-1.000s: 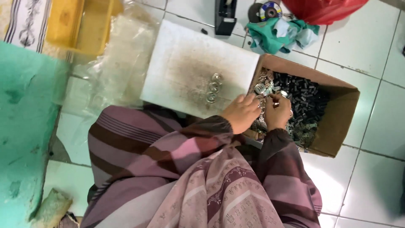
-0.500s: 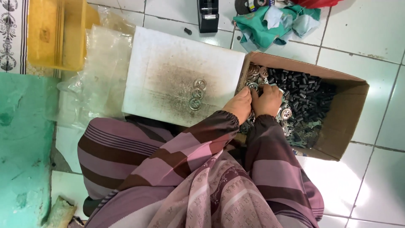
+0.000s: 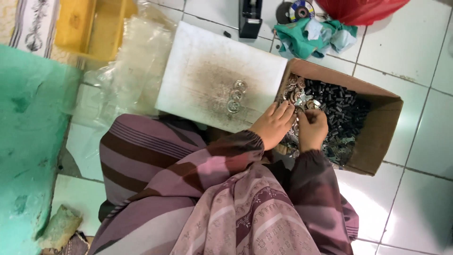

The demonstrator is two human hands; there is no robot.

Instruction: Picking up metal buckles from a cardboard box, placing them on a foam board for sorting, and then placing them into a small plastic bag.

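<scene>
**Hands at the near-left corner of the parts box**

Head view. A brown cardboard box (image 3: pixel 377 137) lies open on the white tiled floor (image 3: pixel 415 61). It contains dark cylindrical pieces (image 3: pixel 339 101) on its right side and shiny metal rings (image 3: pixel 298 94) at its left end. The left hand (image 3: pixel 273 123) rests across the box's left rim, fingers together and extended over the rings; whether it holds anything cannot be determined. The right hand (image 3: pixel 312 128) is inside the box, just beside the left hand, fingers curled together over the rings. Any part pinched there is hidden.

A white board (image 3: pixel 188 85) lies touching the box's left side. Three metal rings (image 3: pixel 235 95) sit in a short row on it, near the left hand but apart from it.

Beyond the box lie a crumpled teal cloth (image 3: pixel 302 40) and a black tape dispenser (image 3: pixel 249 19).
</scene>
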